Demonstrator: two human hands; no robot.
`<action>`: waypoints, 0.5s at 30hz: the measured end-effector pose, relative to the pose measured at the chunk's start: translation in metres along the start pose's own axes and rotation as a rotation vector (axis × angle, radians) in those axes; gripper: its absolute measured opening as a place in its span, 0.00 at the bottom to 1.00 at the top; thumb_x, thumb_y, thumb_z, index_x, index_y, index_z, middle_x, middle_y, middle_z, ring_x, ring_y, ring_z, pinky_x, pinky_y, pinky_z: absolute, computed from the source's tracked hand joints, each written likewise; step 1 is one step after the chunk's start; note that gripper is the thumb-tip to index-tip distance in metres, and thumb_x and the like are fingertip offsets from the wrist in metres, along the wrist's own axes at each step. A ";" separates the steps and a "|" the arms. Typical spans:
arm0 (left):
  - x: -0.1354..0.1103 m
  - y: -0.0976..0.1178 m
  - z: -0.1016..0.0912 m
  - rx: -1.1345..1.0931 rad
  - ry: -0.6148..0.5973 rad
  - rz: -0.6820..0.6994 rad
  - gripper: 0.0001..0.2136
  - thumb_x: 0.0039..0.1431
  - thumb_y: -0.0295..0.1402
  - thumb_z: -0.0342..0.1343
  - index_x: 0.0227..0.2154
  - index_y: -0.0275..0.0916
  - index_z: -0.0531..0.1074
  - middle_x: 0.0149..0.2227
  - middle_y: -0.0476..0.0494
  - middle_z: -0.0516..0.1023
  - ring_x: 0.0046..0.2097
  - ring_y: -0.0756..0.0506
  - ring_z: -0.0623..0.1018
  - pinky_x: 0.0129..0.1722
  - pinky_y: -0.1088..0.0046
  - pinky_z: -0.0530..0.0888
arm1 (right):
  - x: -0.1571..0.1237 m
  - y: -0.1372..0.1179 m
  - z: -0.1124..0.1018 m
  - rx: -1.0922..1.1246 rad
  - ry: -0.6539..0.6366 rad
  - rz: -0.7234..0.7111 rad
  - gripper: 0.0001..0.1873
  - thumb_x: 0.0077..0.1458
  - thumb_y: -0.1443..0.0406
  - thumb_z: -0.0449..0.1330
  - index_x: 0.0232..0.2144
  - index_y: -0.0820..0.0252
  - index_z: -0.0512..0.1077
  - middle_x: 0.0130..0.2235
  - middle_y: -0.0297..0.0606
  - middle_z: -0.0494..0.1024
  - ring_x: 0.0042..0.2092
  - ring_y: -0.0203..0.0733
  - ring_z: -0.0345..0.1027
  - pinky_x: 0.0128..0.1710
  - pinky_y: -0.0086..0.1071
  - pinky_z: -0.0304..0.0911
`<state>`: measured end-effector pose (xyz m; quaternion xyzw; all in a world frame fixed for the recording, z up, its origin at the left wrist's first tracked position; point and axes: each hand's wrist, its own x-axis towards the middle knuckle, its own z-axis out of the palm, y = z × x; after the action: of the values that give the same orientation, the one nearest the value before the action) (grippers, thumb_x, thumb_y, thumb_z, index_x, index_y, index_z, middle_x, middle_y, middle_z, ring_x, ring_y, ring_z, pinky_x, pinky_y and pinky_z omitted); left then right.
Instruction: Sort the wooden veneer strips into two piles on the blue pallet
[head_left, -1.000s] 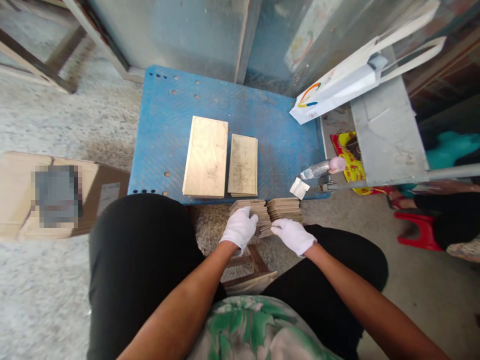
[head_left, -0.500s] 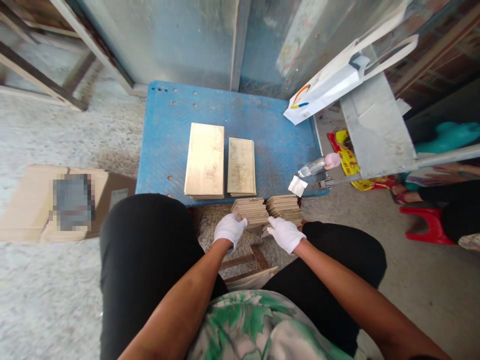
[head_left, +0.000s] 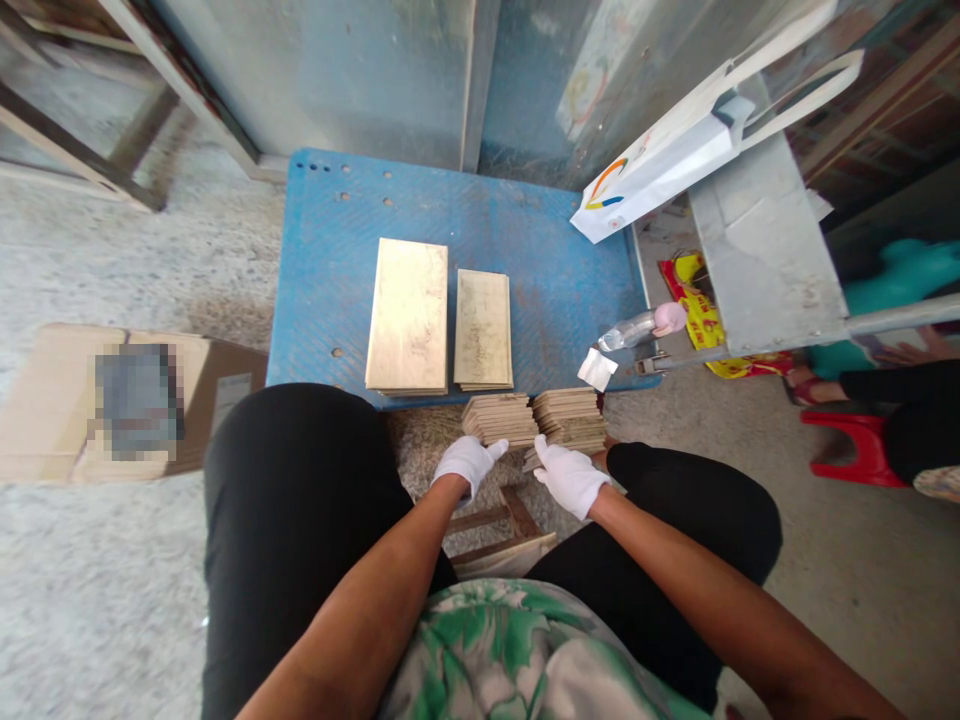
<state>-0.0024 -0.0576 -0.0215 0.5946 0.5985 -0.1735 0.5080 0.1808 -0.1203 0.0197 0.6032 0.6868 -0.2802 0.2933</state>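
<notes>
My left hand (head_left: pixel 471 463), in a white glove, is at the near edge of a fanned stack of thin tan boards (head_left: pixel 499 417). Its thumb points right along that edge, and the fingers are mostly hidden below. My right hand (head_left: pixel 568 477), gloved too, closes at the near left corner of a second fanned stack (head_left: pixel 568 415), thumb pointing up between the two stacks. Both stacks stand side by side between my knees, just before the table edge; their support is hidden. On the blue table (head_left: pixel 322 260) lie a larger pile of pale boards (head_left: pixel 409 315) and a narrower pile (head_left: pixel 483 330).
At the table's right are a clear bottle with a pink cap (head_left: pixel 634 330), a white paper scrap (head_left: pixel 597 370) and a white carrier bag (head_left: pixel 660 170). A cardboard box (head_left: pixel 52 400) lies left. A person sits at far right near a red stool (head_left: pixel 855 450).
My left hand has shifted slightly right along the near edge of its stack. My right hand has moved a little down. The view has shifted slightly; the piles on the table stay put.
</notes>
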 end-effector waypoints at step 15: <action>-0.003 0.005 0.008 0.136 -0.112 0.070 0.26 0.56 0.48 0.50 0.47 0.31 0.75 0.46 0.28 0.77 0.50 0.38 0.76 0.47 0.70 0.70 | -0.001 0.000 -0.003 0.111 0.053 0.040 0.17 0.61 0.58 0.48 0.46 0.59 0.70 0.46 0.45 0.76 0.47 0.48 0.70 0.44 0.37 0.61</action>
<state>0.0050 -0.0647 -0.0208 0.6375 0.5349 -0.2290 0.5050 0.1806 -0.1185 0.0224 0.6391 0.6657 -0.2958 0.2466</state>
